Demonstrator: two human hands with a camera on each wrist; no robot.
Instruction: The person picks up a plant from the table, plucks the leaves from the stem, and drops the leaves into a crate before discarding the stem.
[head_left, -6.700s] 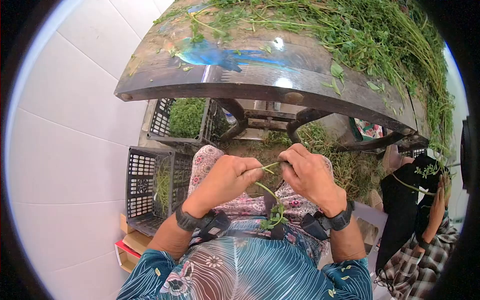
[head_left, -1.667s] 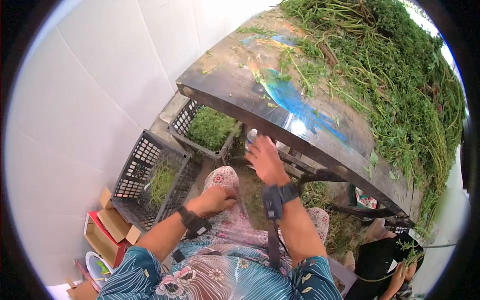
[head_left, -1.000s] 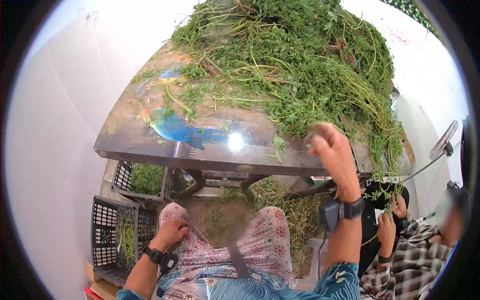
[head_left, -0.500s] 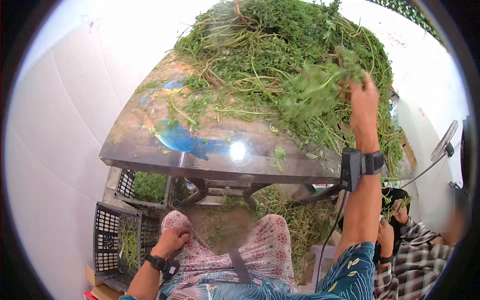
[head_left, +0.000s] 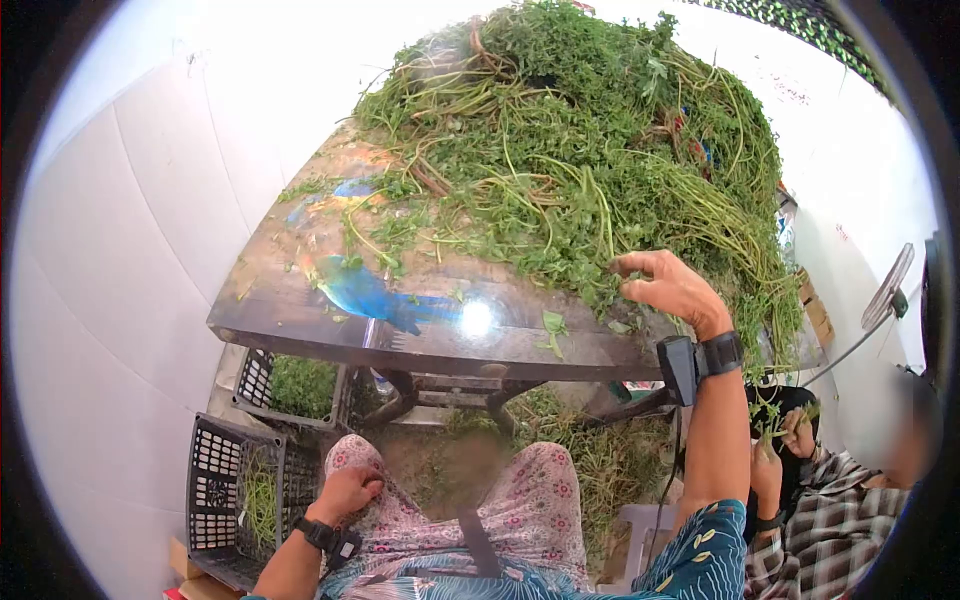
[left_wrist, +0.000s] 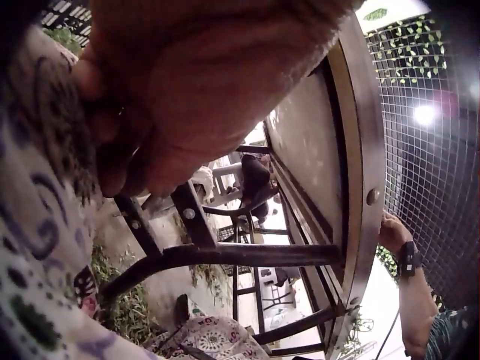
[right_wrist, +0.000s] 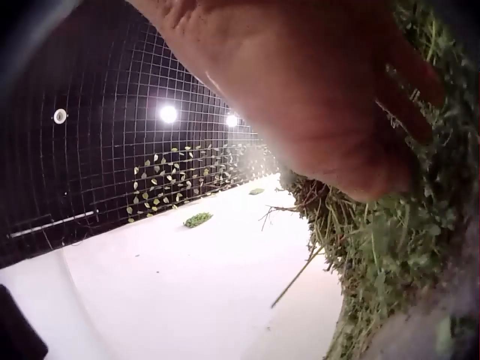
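A large heap of leafy green stems (head_left: pixel 560 130) covers the back and right of the painted wooden table (head_left: pixel 290 335). My right hand (head_left: pixel 675 287) is over the heap's near right side, thumb and fingers apart, fingertips right at some stems. In the right wrist view, the fingers of that right hand (right_wrist: pixel 315 90) overlap the greens (right_wrist: pixel 390 247), which partly hide them. My left hand (head_left: pixel 350 487) rests on the left knee, its fingers loosely curled with nothing in them. Close up in the left wrist view, the left hand (left_wrist: pixel 202 82) lies against the patterned trousers (left_wrist: pixel 45 195).
Two black plastic crates stand on the floor at left, one with bushy greens (head_left: pixel 303 385), the other with thin stems (head_left: pixel 262 500). Plant scraps (head_left: pixel 600 455) litter the floor under the table. Another person in a checked shirt (head_left: pixel 830 520) sits at right, handling greens.
My right hand went from the knees across to the heap, drew a clump of greens, and is now nearer the table's front. My left hand let go of the stem and moved to the knee.
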